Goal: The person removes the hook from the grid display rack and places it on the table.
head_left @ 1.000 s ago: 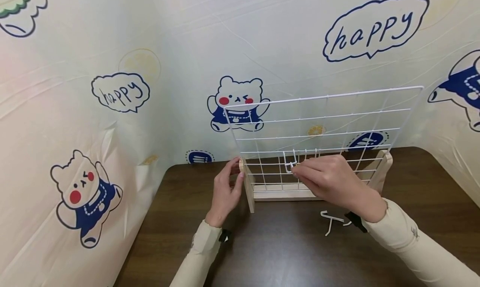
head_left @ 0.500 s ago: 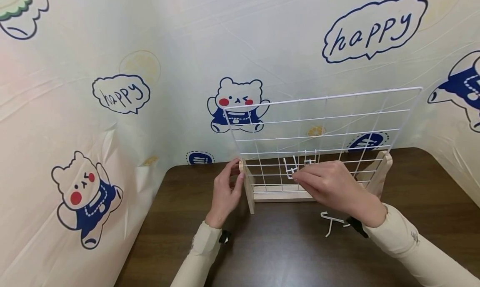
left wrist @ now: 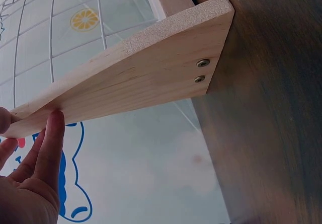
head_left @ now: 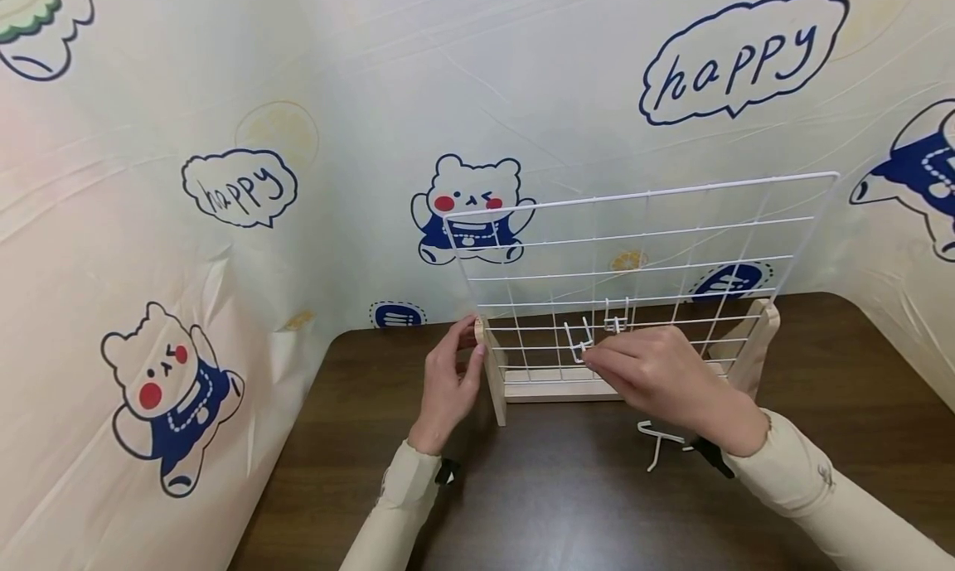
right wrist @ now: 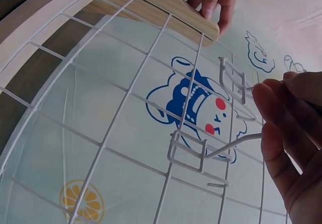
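Since a second ago, right hand (head_left: 660, 372) has dropped slightly and drawn toward the person; the hook (head_left: 576, 343) in its fingertips sits a little lower on the grid (head_left: 642, 256) and tilts more. Left hand (head_left: 448, 380) unchanged, grid and stand unmoved.

Right hand pinches the hook's stem between thumb and fingers, at about 6 o'clock on the grid, in the lower rows. Right wrist view: hook's rectangular head (right wrist: 187, 151) lies against the wires, stem running to the fingers (right wrist: 282, 148). A second hook (head_left: 615, 318) hangs just beside it at 2 o'clock.

Left hand rests on the stand's left wooden foot (head_left: 492, 372), fingers straight and pressed along its outer face, thumb at the top.

Spare hook (head_left: 660, 438) lies on the dark table (head_left: 567, 505), at 6 o'clock from the right hand, close to the wrist.
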`<state>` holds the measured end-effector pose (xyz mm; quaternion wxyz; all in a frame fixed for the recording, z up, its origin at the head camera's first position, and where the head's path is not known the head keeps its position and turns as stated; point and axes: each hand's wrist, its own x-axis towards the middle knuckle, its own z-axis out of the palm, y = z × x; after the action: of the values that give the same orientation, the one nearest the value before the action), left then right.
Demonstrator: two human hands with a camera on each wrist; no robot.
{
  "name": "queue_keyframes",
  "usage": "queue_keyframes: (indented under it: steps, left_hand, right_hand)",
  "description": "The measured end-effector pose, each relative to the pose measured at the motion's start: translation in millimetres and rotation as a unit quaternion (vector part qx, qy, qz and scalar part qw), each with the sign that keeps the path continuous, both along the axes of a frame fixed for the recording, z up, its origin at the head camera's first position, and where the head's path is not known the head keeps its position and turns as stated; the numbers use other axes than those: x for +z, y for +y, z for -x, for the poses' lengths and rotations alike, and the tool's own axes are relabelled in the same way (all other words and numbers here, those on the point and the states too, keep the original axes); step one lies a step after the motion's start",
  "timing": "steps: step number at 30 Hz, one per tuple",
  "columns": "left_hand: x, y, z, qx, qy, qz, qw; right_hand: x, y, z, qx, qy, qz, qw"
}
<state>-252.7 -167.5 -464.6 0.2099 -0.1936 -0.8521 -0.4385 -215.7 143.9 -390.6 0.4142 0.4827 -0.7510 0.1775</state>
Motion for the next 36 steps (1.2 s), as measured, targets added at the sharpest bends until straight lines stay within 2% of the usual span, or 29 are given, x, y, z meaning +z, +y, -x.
queue_keyframes:
  steps: [15,24,36]
  left_hand:
    - [-1.2,-1,0.4,0.002,0.001,0.002,1.0000]
    - [-0.6,0,-0.7,0.003,-0.004,-0.001,1.0000]
    - [-1.1,0,0.0,0.002,-0.004,-0.001,1.0000]
  right_hand:
    - [-9.5,2,-2.7,0.009,-0.025,-0.012,1.000]
    - [-17.4,4,-2.7,0.014,-0.018,-0.012,1.000]
    - [-24.7,6,-5.1,-0.003,-0.039,-0.030,0.999]
